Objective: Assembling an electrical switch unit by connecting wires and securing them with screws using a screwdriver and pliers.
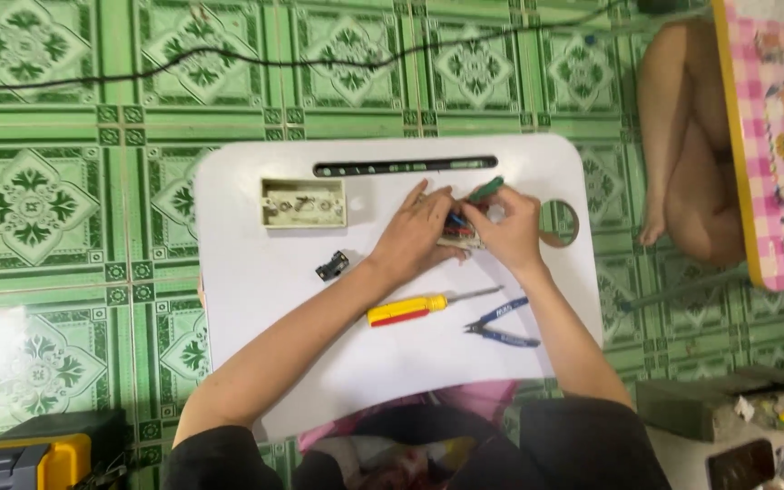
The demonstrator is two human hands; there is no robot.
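On the white table (256, 299), both hands close on a small wired device (461, 238) at about one o'clock: left hand (417, 231) steadies it, right hand (506, 231) grips a green-handled tool (486, 189). Its cream plastic cover (303, 202) already lies open at eleven o'clock; the yellow-and-red screwdriver (408, 309) and blue-handled pliers (501, 324) lie unused near centre. No labels are legible.

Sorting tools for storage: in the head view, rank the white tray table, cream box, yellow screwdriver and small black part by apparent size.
1. White tray table
2. Yellow screwdriver, longer than the box though thinner
3. Cream box
4. Small black part
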